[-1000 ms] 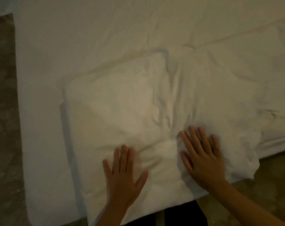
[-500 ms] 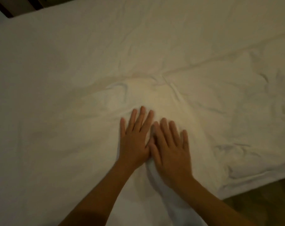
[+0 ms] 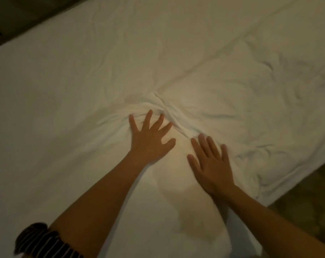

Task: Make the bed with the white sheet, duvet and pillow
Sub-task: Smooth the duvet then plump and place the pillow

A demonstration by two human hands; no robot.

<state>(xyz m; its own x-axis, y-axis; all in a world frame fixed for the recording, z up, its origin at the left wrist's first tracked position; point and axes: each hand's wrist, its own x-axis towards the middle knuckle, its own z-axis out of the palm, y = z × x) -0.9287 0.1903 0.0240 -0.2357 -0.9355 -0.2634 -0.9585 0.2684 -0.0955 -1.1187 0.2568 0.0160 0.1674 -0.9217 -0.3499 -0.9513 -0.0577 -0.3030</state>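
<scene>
your left hand (image 3: 150, 138) lies palm down on the white duvet (image 3: 232, 112), fingers spread wide, their tips at a bunched ridge of folds. your right hand (image 3: 212, 164) lies flat just beside it, fingers closer together, holding nothing. both forearms reach in from the lower edge; a striped sleeve (image 3: 44, 241) shows at your left elbow. the sheet (image 3: 46, 108) runs smooth out to your left. the bed's near edge cuts across at lower right, with floor (image 3: 307, 207) beyond it; the far edge shows at upper left. i cannot pick out the pillow.
</scene>
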